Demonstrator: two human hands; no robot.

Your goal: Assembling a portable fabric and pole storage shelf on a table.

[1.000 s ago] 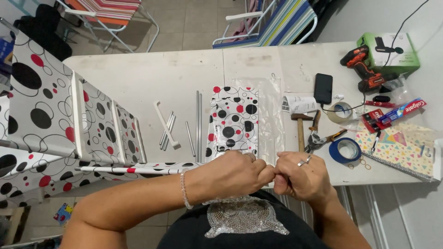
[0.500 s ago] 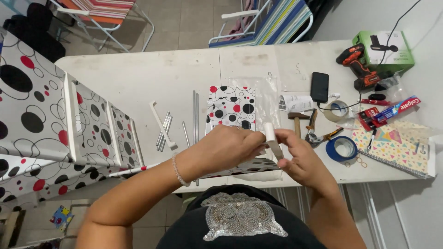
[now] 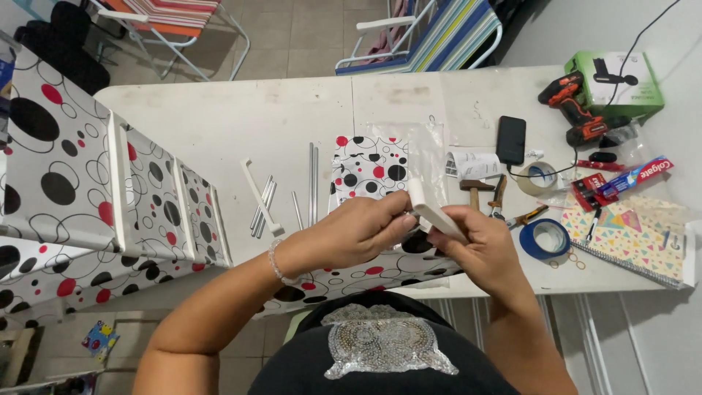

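My right hand [image 3: 479, 245] grips a short white plastic bar [image 3: 431, 208], held tilted above the table's near edge. My left hand [image 3: 351, 232] pinches a thin metal piece against the bar's side, fingertips touching it. Under both hands lies white fabric with black and red circles [image 3: 369, 170], partly in a clear bag. Several loose metal rods [image 3: 313, 183] and a white plastic strip [image 3: 260, 196] lie on the white table [image 3: 241, 117] left of my hands.
A fabric-covered shelf frame [image 3: 95, 190] lies at the left. To the right are a hammer [image 3: 475, 189], pliers, blue tape roll [image 3: 546, 238], clear tape, phone [image 3: 510, 139], orange drill [image 3: 574, 110], green box, patterned notebook [image 3: 629, 234]. Folding chairs stand beyond the table.
Both hands rose from the table's near edge and the white bar now sticks up between them. My view moved closer over the table.
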